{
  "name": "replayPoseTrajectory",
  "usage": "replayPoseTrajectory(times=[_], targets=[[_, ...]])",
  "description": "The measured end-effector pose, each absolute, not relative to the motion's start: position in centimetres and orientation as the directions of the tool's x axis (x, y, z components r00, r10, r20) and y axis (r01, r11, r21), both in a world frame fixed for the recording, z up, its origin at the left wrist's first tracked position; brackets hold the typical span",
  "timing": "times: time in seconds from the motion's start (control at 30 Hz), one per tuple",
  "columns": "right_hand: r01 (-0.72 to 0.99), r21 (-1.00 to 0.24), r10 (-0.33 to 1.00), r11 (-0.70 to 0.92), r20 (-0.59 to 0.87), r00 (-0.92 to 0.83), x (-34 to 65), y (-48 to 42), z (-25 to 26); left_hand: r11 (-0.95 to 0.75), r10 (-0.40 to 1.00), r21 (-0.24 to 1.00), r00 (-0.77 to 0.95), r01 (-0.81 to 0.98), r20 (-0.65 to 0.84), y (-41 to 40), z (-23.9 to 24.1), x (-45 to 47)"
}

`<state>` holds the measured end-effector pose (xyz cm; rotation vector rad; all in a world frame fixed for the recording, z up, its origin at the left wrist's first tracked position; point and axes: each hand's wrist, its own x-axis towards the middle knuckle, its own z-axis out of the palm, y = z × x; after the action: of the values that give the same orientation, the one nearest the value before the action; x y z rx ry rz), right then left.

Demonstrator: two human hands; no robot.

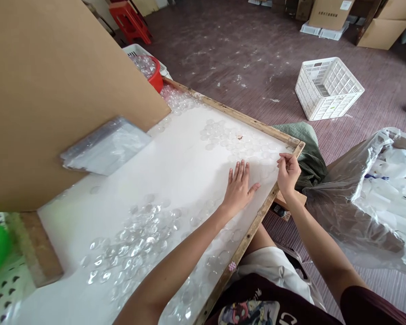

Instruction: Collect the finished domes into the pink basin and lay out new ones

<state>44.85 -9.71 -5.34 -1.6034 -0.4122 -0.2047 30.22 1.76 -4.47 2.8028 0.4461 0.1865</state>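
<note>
Left grip (pixel 238 187) lies flat, fingers spread; right grip (pixel 287 174) pinches its fingertips together, both arms outstretched.

Your widest free lane is the bare white middle of the tabletop (pixel 176 171), left of your flat left hand (pixel 238 187). Cardboard (pixel 54 90) overhangs the left side, with bags (pixel 104 146) at its edge. Near discs (pixel 135 239) crowd the front, far discs (pixel 223 135) lie beyond your fingers, and the wooden rim (pixel 257 216) bounds the right.
</note>
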Motion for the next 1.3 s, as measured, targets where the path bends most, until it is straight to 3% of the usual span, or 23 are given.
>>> replayPoseTrajectory(times=[0.37, 0.63, 0.8, 1.0, 1.13, 1.3], targets=[[0.375, -0.926, 0.15, -0.053, 0.364, 0.919, 44.8, -9.8, -5.3, -0.842, 0.485, 0.306, 0.872, 0.445, 0.069, 3.3, -7.1, 32.1], [0.392, -0.918, 0.155, -0.064, 0.378, 0.913, 44.9, -9.8, -5.4, -0.825, 0.467, 0.393, 0.881, 0.406, 0.072, 2.3, -5.9, 34.7], [0.379, -0.923, 0.157, -0.062, 0.366, 0.917, 44.9, -9.8, -5.6, -0.814, 0.485, 0.419, 0.867, 0.402, 0.109, 4.2, -4.1, 29.5], [0.395, -0.915, 0.182, -0.082, 0.376, 0.909, 45.0, -9.9, -5.9, -0.799, 0.538, 0.364, 0.839, 0.479, 0.078, 5.6, -2.8, 17.8], [0.466, -0.868, 0.271, -0.174, 0.413, 0.87, 45.6, -10.1, -5.6, -0.825, 0.51, 0.286, 0.86, 0.487, 0.008, 3.9, -3.8, 13.6], [0.593, -0.768, 0.57, -0.243, 0.382, 0.728, 44.1, -9.5, -4.8, -0.835, 0.451, 0.351, 0.892, 0.423, -0.001, 2.1, -4.7, 14.5]])
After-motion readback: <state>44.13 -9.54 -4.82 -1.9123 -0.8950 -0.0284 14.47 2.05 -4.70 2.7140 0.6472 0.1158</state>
